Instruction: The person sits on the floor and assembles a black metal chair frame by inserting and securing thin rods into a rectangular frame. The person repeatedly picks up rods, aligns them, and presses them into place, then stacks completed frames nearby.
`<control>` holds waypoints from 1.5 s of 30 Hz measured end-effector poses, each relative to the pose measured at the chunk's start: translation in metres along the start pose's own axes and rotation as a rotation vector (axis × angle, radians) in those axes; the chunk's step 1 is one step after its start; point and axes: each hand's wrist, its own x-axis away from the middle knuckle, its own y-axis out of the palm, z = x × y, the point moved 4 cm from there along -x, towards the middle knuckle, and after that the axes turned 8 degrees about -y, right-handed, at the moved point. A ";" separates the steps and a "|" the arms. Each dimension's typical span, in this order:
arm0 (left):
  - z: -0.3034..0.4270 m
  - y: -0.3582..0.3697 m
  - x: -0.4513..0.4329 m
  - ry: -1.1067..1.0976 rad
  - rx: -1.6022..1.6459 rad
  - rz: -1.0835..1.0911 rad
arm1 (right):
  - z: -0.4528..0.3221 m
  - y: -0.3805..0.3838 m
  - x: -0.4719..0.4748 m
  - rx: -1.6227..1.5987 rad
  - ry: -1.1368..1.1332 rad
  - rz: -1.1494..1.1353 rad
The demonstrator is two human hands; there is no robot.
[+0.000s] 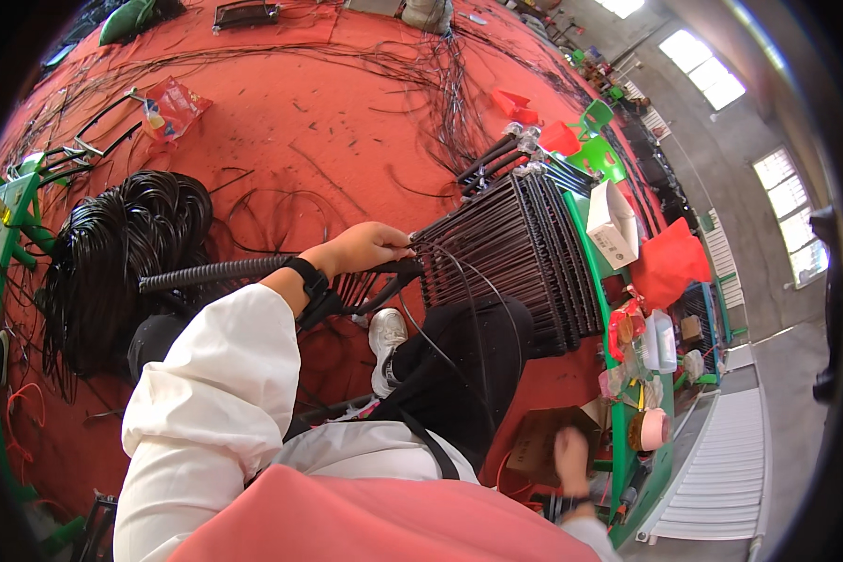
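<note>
My left hand [376, 246] pinches thin black cords at the end of a dark frame piece that lies across my lap. A black wristband sits on that wrist. The cords [471, 288] loop down over my right leg. A ribbed grey tube [211, 272] extends to the left beneath my forearm. Just beyond the hand stands a stack of black woven panels [513, 253]. My right hand [571, 449] is low at the right, over an open cardboard box [534, 442]; it is blurred, and whether it holds anything is unclear.
A large bundle of glossy black strips [126, 239] lies on the left. At the right runs a green table [615, 393] bearing a white carton [612, 225], plastic containers and a tape roll [653, 430]. Loose strips litter the red floor [267, 119]. Green chairs [599, 154] stand beyond the panels.
</note>
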 end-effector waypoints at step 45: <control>0.018 0.008 0.015 -0.063 0.006 -0.018 | -0.254 0.067 -0.298 -0.821 -0.106 -0.571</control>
